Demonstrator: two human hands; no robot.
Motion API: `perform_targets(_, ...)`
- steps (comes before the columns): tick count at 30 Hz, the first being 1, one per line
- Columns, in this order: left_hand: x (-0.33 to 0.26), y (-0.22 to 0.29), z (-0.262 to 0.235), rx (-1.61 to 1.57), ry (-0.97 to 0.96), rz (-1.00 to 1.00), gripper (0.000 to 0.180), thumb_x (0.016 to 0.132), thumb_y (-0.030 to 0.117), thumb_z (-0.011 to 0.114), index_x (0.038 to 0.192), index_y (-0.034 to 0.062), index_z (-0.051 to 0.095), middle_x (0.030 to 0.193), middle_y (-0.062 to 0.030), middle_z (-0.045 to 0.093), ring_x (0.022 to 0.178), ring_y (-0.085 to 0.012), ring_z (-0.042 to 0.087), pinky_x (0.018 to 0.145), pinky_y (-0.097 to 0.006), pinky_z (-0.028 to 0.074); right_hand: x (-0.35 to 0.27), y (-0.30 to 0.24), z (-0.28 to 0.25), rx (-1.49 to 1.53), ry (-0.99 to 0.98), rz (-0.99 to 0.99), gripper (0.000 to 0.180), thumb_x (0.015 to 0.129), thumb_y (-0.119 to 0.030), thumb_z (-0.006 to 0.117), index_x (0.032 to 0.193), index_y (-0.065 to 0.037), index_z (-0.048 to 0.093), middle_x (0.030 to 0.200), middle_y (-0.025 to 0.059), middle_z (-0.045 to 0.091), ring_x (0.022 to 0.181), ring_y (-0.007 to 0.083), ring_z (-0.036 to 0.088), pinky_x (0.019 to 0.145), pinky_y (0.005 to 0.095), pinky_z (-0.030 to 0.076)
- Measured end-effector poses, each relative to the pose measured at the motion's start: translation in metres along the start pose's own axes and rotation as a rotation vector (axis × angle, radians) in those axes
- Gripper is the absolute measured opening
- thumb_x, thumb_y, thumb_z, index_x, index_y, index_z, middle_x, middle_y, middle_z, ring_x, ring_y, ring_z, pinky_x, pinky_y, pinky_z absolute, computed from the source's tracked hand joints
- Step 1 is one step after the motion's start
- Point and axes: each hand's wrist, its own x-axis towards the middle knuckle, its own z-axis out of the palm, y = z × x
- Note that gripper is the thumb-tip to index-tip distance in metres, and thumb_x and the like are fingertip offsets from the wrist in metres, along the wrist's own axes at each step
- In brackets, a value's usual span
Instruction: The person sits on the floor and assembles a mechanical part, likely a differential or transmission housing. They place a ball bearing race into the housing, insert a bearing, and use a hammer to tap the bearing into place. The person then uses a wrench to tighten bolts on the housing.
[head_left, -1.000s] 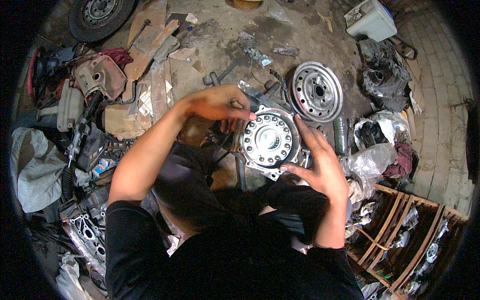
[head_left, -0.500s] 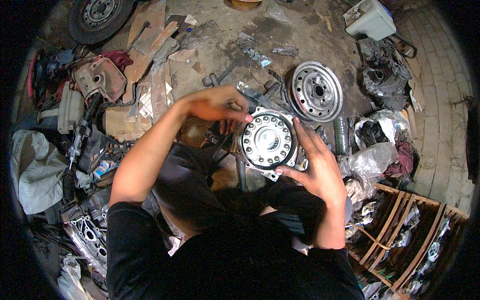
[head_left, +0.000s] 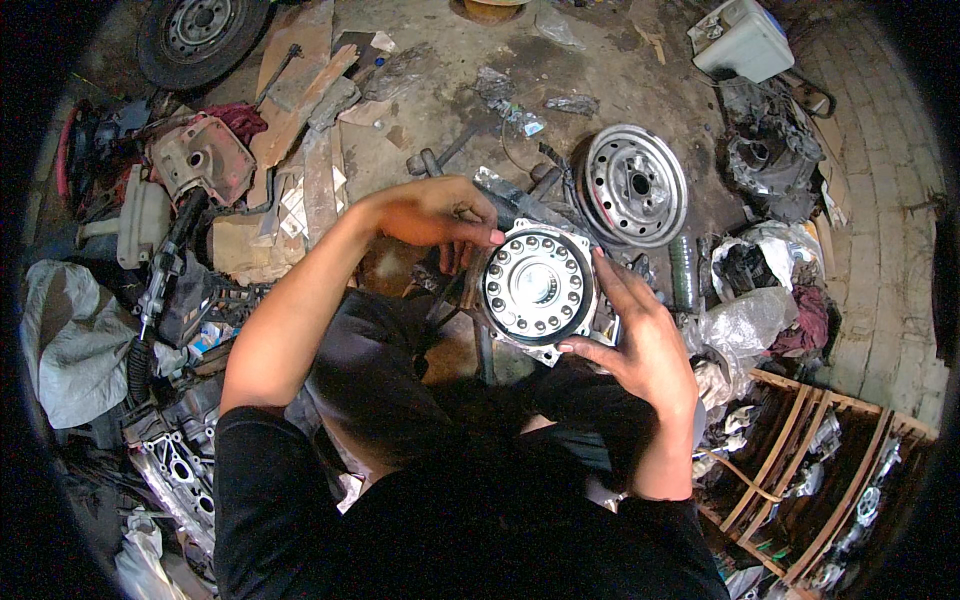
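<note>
Clutter is spread over the concrete floor (head_left: 440,110): at its left edge a grey cloth (head_left: 70,340) and a rust-coloured metal housing (head_left: 200,160) are seen, and a black tyre on its rim (head_left: 200,30) lies near the upper left corner. The left hand (head_left: 435,215) is curled, fingertips pressed on the upper left rim of a round metal hub plate (head_left: 538,287). The plate is held up above the lap, its flat, ringed face turned toward the camera; being round, it shows no long axis. The right hand (head_left: 640,340) is spread open, fingers braced against the plate's right edge. A bare steel wheel rim (head_left: 635,185) lies just beyond, and a wooden crate (head_left: 820,470) is seen at the lower right.
</note>
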Motion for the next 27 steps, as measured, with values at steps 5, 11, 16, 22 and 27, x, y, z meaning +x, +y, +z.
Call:
perform_targets(5, -0.001, 0.000, 0.002, 0.007, 0.037, -0.015, 0.033, 0.096, 0.035, 0.066, 0.097, 0.0025, 0.071, 0.085, -0.0093, 0.070, 0.080, -0.0164, 0.066, 0.075, -0.035, 0.053, 0.000, 0.000, 0.002, 0.002, 0.029, -0.034, 0.099, 0.073, -0.045, 0.081, 0.148, 0.004, 0.038, 0.133, 0.0299, 0.055, 0.122, 0.0445, 0.055, 0.104, 0.0474, 0.045)
perform_targets(11, -0.002, 0.004, 0.001, 0.069, 0.058, -0.031, 0.034, 0.095, 0.034, 0.068, 0.102, 0.0015, 0.072, 0.091, -0.0116, 0.073, 0.089, -0.0181, 0.067, 0.085, -0.037, 0.052, 0.002, -0.001, -0.001, -0.029, 0.014, -0.012, 0.097, 0.072, -0.046, 0.081, 0.145, 0.005, 0.041, 0.132, 0.0305, 0.056, 0.121, 0.0448, 0.056, 0.102, 0.0480, 0.047)
perform_targets(16, -0.001, -0.004, 0.005, 0.090, 0.120, 0.021, 0.032, 0.096, 0.031, 0.067, 0.101, 0.0006, 0.071, 0.089, -0.0113, 0.073, 0.086, -0.0167, 0.066, 0.081, -0.036, 0.051, 0.002, 0.002, 0.001, -0.017, 0.021, -0.010, 0.098, 0.071, -0.046, 0.082, 0.144, 0.005, 0.043, 0.135, 0.0287, 0.055, 0.122, 0.0440, 0.055, 0.103, 0.0475, 0.046)
perform_targets(22, 0.004, -0.017, 0.000, -0.034, 0.038, 0.053, 0.030, 0.096, 0.030, 0.066, 0.096, 0.0003, 0.070, 0.085, -0.0093, 0.071, 0.080, -0.0144, 0.063, 0.076, -0.035, 0.051, 0.001, 0.004, 0.003, 0.034, 0.028, -0.012, 0.098, 0.070, -0.046, 0.082, 0.144, 0.004, 0.043, 0.140, 0.0252, 0.053, 0.127, 0.0425, 0.052, 0.107, 0.0474, 0.043)
perform_targets(27, 0.001, -0.007, 0.002, 0.033, 0.064, 0.044, 0.031, 0.097, 0.031, 0.065, 0.096, 0.0007, 0.069, 0.083, -0.0088, 0.070, 0.079, -0.0144, 0.062, 0.073, -0.036, 0.050, -0.001, 0.003, 0.003, 0.041, 0.027, -0.008, 0.099, 0.071, -0.046, 0.082, 0.145, 0.005, 0.042, 0.142, 0.0260, 0.051, 0.128, 0.0424, 0.052, 0.107, 0.0473, 0.043)
